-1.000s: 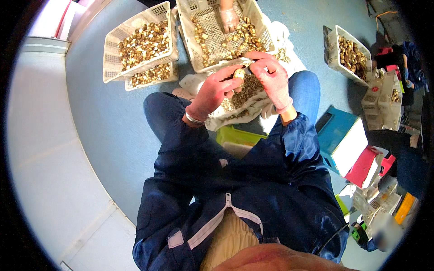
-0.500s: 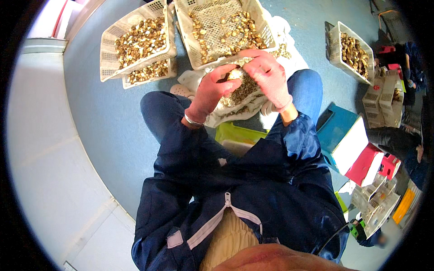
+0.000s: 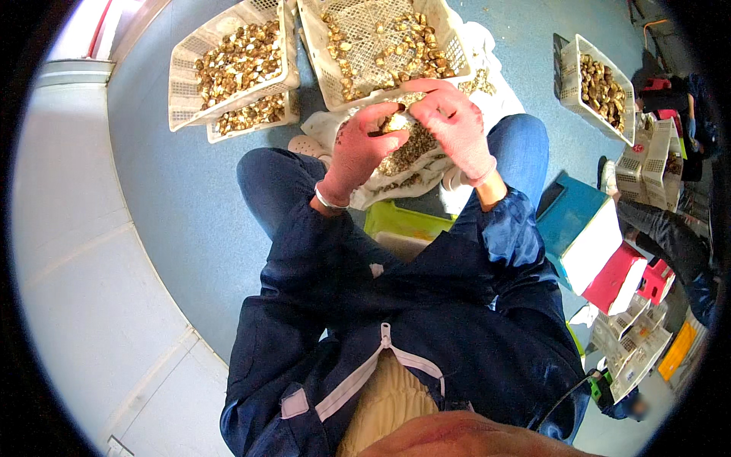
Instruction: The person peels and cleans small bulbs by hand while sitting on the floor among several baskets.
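My left hand (image 3: 356, 152), in a pink glove, curls its thumb and fingers around a small cream-and-brown mushroom (image 3: 394, 123). Close against it on the right is my gloved right hand (image 3: 457, 128), its fingers bent and pinched together. Whatever the right fingers hold is hidden. Beneath both hands a white sack (image 3: 486, 61) lies spread between my feet, bearing a heap of small pale-brown bits (image 3: 403, 158). Just beyond it sits a cream plastic crate (image 3: 324, 76) with brown-and-cream mushrooms scattered over its mesh bottom.
At the far left, a crate of mushrooms (image 3: 183, 87) rests on another crate (image 3: 221, 135). A further filled crate (image 3: 571, 87) is to the right. Blue (image 3: 571, 221) and red (image 3: 613, 278) stools stand beside my right knee. A lime-green stool (image 3: 403, 218) is between my legs. Other people work at far right.
My hands stay together around the mushroom, with only slight finger shifts. The view has moved a little. At the far right, a person's leg and shoe have come into sight beside the crates.
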A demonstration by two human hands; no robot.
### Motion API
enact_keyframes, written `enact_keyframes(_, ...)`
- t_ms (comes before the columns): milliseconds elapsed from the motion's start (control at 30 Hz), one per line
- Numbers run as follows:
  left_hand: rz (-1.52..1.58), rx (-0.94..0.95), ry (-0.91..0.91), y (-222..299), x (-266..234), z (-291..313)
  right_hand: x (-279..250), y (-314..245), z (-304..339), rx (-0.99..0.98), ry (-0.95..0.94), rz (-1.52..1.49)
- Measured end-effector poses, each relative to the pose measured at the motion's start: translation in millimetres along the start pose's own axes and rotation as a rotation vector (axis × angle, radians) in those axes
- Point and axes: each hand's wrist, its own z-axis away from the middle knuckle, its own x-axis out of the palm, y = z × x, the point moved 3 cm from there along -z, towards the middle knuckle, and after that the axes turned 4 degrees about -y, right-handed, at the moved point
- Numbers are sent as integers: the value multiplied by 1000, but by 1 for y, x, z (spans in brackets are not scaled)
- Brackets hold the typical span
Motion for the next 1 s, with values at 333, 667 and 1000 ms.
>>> enact_keyframes(333, -329, 100, 41, 17, 0, 1, 2, 8, 1, 87, 37, 41)
enact_keyframes(667, -282, 130, 118, 15, -1, 6, -5, 14, -2, 174, 132, 16)
enact_keyframes(1000, 638, -410, -131, 16, 7, 6, -4, 17, -2, 183, 31, -169)
